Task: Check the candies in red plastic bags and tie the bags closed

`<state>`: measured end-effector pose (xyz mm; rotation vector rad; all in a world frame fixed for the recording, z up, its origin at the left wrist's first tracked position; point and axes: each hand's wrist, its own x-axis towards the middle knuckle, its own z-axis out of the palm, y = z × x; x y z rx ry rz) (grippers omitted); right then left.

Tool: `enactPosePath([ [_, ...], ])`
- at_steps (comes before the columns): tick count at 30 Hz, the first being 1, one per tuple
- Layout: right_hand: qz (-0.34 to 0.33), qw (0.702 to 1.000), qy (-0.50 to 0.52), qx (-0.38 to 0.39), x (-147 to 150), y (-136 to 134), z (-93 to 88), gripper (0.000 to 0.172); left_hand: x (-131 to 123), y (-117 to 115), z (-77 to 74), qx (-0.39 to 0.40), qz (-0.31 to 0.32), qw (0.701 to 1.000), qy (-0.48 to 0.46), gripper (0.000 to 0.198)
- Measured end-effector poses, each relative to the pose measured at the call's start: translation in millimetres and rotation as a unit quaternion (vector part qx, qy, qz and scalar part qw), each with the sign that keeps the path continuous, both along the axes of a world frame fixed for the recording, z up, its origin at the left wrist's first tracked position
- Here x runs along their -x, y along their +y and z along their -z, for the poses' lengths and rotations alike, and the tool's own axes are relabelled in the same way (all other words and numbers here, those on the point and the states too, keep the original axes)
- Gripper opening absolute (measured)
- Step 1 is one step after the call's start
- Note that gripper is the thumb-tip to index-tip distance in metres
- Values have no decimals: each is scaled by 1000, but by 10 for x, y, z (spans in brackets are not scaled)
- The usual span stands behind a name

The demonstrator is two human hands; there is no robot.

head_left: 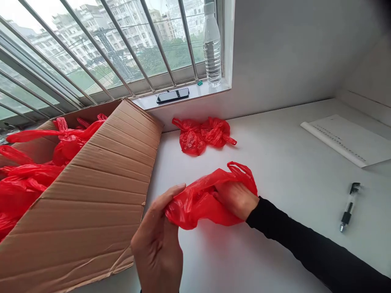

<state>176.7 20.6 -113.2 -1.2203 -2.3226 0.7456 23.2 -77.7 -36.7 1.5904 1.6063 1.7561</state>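
Observation:
A red plastic bag [204, 194] is bunched just above the white table, held between both hands. My left hand [159, 240] pinches its left end with thumb and fingers closed on the plastic. My right hand [236, 199], in a black sleeve, grips the bag's right part, fingers curled into the folds near the handles. Two knotted red bags [201, 135] lie together farther back on the table, apart from both hands.
A large cardboard box [91, 195] full of loose red bags [27, 171] stands at the left, its flap leaning over the table [275, 162]. A pen [348, 211] and a paper sheet [348, 138] lie at right. A phone [172, 95] and water bottle [211, 44] rest on the windowsill.

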Motion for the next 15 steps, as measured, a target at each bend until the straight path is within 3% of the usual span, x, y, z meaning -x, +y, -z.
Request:
enactPosePath([
  [3, 43, 999, 2, -7, 48, 30, 105, 22, -40, -40, 18, 50, -5, 995, -82, 20],
  [7, 55, 998, 1, -5, 40, 54, 137, 27, 39, -29, 72, 87, 57, 982, -159, 24],
  [11, 63, 998, -8, 6, -16, 26, -15, 26, 135, 16, 14, 101, 105, 953, -267, 25],
  [15, 76, 997, -26, 10, -85, -18, -213, 25, 154, 17, -65, 138, 68, 935, -319, 35],
])
